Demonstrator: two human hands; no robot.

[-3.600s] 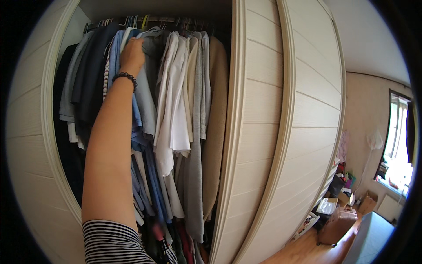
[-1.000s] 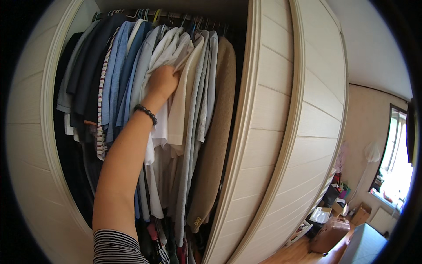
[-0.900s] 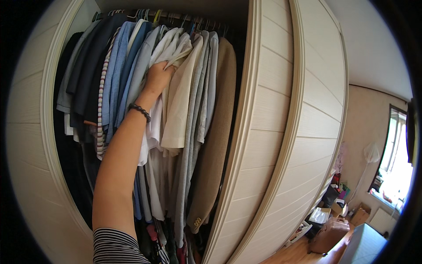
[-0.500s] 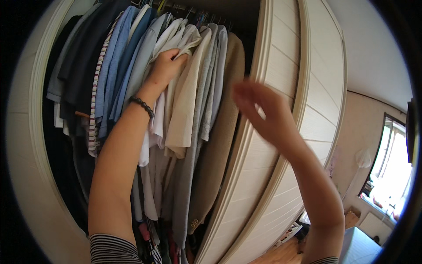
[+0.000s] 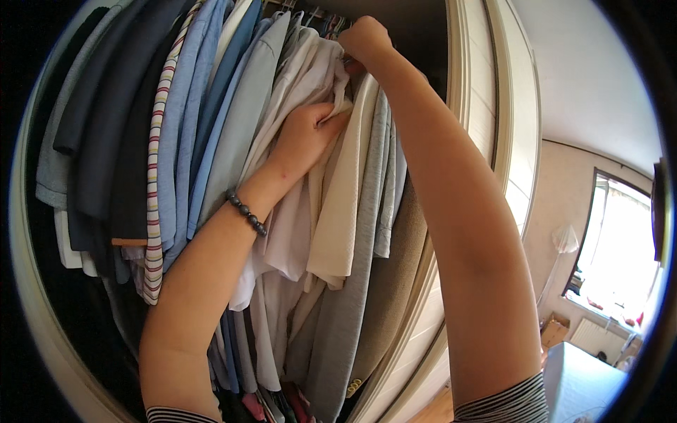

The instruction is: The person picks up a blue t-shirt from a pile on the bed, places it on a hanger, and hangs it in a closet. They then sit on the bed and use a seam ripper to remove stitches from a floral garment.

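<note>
Inside the wardrobe, my left hand (image 5: 310, 134) is closed on the front edge of a whitish shirt (image 5: 317, 67), which hangs among other garments. Up by the hanger hooks, my right hand (image 5: 364, 44) is bent over with its fingers curled at the top of that shirt. What those fingers grip is hidden behind the hand. Right beside the shirt hangs a cream shirt (image 5: 342, 218), followed by a light grey garment (image 5: 356, 317) and a brown jacket (image 5: 395, 282). A pale grey shirt (image 5: 250, 113) is on the left side.
Blue shirts (image 5: 185, 120), a striped garment (image 5: 156, 176) and dark jackets (image 5: 99, 162) crowd the left of the rail. Cream sliding door panels (image 5: 476, 77) stand close by my right arm. Farther right are a bright window (image 5: 613, 240) and a pale blue surface (image 5: 582, 381).
My right hand has risen from beside the door panel to the hanger hooks. My left hand still grips the whitish shirt. The view has come nearer to the clothes.
</note>
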